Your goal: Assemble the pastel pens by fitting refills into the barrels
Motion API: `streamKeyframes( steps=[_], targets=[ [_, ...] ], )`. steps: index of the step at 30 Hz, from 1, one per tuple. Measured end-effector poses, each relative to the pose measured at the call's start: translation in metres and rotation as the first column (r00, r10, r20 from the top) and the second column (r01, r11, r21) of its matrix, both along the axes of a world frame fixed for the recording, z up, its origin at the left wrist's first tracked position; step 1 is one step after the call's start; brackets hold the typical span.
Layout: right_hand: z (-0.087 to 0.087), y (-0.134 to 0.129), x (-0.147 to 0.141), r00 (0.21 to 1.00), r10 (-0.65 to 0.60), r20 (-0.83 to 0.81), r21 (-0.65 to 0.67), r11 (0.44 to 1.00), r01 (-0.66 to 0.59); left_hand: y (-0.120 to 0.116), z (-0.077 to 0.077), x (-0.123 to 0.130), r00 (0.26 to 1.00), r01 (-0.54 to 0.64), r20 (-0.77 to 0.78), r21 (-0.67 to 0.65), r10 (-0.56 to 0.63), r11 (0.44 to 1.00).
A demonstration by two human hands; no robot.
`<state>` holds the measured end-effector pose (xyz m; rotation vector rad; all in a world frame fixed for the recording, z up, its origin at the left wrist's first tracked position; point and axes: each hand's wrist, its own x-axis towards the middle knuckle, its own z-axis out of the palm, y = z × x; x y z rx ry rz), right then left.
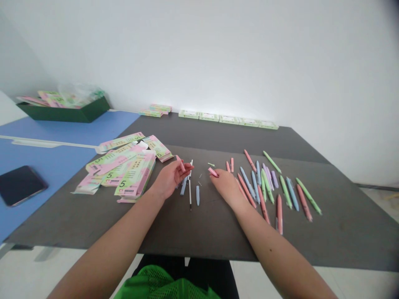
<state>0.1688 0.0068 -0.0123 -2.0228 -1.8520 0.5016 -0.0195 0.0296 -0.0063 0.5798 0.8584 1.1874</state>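
Observation:
My left hand is closed on a pink pen barrel, above the dark table. Between the thumb and fingers of my right hand is a short pink pen part. Blue pen parts lie just under my left fingers, beside a white refill with a dark tip. One more blue pen piece sits between the hands, near tiny metal-looking bits. A small green piece rests beyond my right fingertips. Right of that hand, pink, blue, green and purple pens are spread out.
Pink and green cartons are piled at left. A row of flat boxes lines the back edge, with a small stack of cartons beside it. A dark green bin and a phone are on the blue surface.

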Motion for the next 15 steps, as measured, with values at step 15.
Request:
streamKeyframes(
  steps=[15],
  targets=[
    [-0.003, 0.006, -0.003, 0.946, -0.015, -0.325, 0.039, 0.999, 0.029, -0.072, 0.092, 0.017, 0.638, 0.279, 0.746, 0.008, -0.192, 0.960]
  ],
)
